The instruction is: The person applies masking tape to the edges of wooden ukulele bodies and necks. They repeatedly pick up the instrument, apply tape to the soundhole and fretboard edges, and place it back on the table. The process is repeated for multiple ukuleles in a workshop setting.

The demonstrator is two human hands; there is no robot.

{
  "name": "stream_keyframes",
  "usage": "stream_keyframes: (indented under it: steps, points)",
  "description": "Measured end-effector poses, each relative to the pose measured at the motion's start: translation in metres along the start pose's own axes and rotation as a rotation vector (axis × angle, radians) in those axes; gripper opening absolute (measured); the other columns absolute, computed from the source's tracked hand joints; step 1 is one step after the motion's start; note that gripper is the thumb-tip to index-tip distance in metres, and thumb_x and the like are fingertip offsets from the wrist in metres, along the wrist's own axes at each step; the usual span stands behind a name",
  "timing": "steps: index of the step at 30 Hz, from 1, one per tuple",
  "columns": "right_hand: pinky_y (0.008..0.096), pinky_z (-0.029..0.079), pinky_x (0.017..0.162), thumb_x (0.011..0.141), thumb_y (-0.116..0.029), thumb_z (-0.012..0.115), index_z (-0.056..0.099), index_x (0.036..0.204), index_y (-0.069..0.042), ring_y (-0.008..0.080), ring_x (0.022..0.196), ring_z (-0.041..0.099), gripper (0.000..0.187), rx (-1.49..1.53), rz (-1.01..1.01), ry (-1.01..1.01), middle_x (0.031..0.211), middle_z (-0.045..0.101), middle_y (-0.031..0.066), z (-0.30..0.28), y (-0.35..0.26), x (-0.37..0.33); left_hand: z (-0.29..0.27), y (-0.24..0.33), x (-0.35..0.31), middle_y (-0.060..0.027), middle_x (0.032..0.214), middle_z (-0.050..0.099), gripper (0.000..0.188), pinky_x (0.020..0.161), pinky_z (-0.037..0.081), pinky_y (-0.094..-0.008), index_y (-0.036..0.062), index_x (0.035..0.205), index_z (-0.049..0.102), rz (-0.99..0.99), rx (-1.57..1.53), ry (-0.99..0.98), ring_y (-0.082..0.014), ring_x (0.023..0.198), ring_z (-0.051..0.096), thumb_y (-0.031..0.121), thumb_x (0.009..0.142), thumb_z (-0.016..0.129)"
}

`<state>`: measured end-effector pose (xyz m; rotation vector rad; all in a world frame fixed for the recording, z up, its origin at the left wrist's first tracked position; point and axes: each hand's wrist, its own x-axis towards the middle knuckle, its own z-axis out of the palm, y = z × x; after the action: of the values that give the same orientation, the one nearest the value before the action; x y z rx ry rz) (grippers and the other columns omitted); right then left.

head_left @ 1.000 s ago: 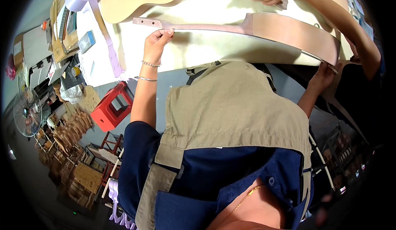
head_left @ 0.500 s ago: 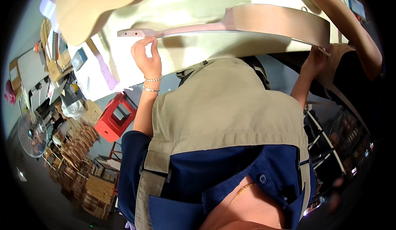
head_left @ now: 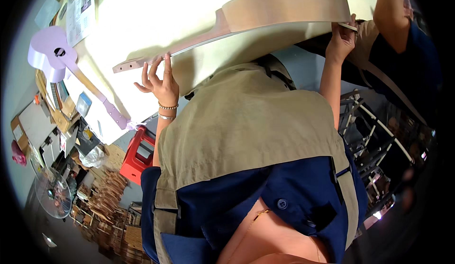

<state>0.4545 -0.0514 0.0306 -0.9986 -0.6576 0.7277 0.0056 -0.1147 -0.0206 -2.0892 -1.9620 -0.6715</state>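
An unfinished wooden guitar (head_left: 284,7) lies across the cream table, its bare side toward me, neck pointing left and body at the right. My left hand (head_left: 163,85) has its fingers spread, with fingertips against the neck near the headstock (head_left: 129,66). At the rounded end of the body is my right hand (head_left: 341,43), fingers closed on a small pale strip (head_left: 348,26); its exact kind is too small to tell. Whether these fingers also touch the guitar I cannot tell. The guitar's front is mostly turned out of sight.
A small lilac guitar (head_left: 52,50) rests at the table's left end beside a printed sheet (head_left: 80,15). A red plastic stool (head_left: 138,155) stands below the table edge. Another person's arm (head_left: 391,15) is close by at the right. A fan (head_left: 53,193) and stacked wood pieces (head_left: 106,195) are lower left.
The view has shifted. The guitar's neck now slopes further down to the left. My left fingers have gone from a pinch at the headstock to spread beneath the neck. A pale guitar body has left the upper left.
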Motion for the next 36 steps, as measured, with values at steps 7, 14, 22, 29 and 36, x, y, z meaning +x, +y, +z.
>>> stream_keyframes:
  steps: [7,14,22,29,36]
  points:
    - [0.0282,0.047,0.090,0.079,0.008,0.066,0.034,0.137,0.004,0.0143,0.103,0.057,0.066,-0.187,-0.125,-0.045,0.113,0.060,0.0106,0.003,0.005,-0.005,-0.003,0.062,0.035,0.0111,0.111,0.061,0.052,0.109,-0.011,-0.0509,0.0258,0.114,0.065,0.160,-0.235,-0.056,-0.0227,0.123,0.043,-0.004,0.074,0.052]
    - [0.0306,0.051,0.089,0.080,0.008,0.064,0.033,0.137,0.004,0.0169,0.102,0.058,0.065,-0.255,-0.154,-0.040,0.112,0.060,0.0126,0.005,0.007,-0.004,0.012,0.105,0.057,0.0117,0.107,0.062,0.028,0.109,-0.008,-0.0525,0.0233,0.102,0.068,0.370,-0.183,0.011,-0.0181,0.119,0.048,0.010,0.079,0.060]
    - [0.0272,0.045,0.093,0.085,0.006,0.060,0.031,0.140,0.000,0.0144,0.106,0.057,0.063,-0.245,-0.187,-0.016,0.118,0.059,0.0100,0.012,0.015,-0.006,0.023,0.098,0.057,0.0125,0.102,0.063,0.021,0.110,-0.005,-0.0533,0.0252,0.097,0.067,0.470,-0.052,0.126,-0.0147,0.113,0.053,0.018,0.077,0.068]
    - [0.0299,0.044,0.094,0.080,0.010,0.063,0.026,0.142,0.001,0.0170,0.108,0.056,0.072,-0.234,-0.053,0.025,0.120,0.057,0.0102,-0.003,0.034,-0.002,0.025,0.095,0.062,0.0091,0.117,0.058,0.013,0.110,-0.006,-0.0530,0.0322,0.091,0.065,0.497,-0.092,0.122,-0.0164,0.120,0.046,0.023,0.081,0.065]
    - [0.0289,0.041,0.095,0.080,0.008,0.064,0.021,0.144,0.000,0.0177,0.114,0.052,0.077,-0.153,0.133,0.059,0.130,0.050,0.0121,-0.012,0.060,-0.012,0.023,0.152,0.081,-0.0029,0.137,0.043,0.030,0.111,-0.003,-0.0539,0.0338,0.108,0.064,0.596,-0.199,0.133,-0.0284,0.130,0.035,0.027,0.079,0.066]
